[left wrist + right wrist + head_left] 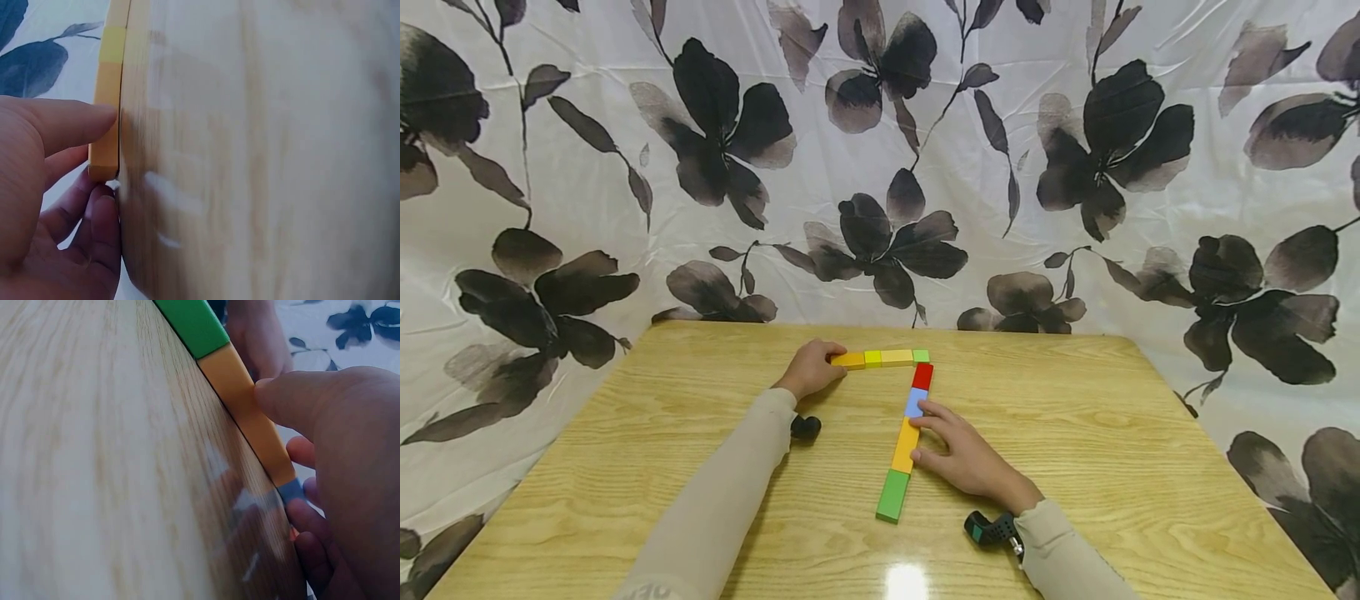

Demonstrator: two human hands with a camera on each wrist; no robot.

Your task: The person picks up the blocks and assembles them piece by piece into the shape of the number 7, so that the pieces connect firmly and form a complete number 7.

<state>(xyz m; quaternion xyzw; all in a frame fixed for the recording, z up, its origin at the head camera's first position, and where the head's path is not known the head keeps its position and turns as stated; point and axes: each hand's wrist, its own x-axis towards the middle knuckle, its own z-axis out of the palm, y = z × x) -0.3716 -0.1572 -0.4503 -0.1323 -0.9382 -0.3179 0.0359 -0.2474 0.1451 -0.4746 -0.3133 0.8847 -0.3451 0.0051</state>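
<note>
Two rows of blocks meet near the far side of the table. The far row runs crosswise: an orange block (852, 361), a small yellow block (872, 358), a pale yellow block (897, 357) and a small light green block (921, 356). My left hand (812, 369) pinches the orange block's left end, thumb on the near side. Toward me slants the second row: a red block (923, 376), a blue block (914, 402), a longer orange block (904, 446) and a green block (892, 497). Along its right side, my right hand (962, 454) touches the orange and blue blocks with loosely bent fingers.
The blocks lie on a wood-grain table (1075, 400). Behind it hangs a white cloth with dark flowers (880, 242). Black wrist devices show at the left cuff (806, 428) and the right cuff (990, 529).
</note>
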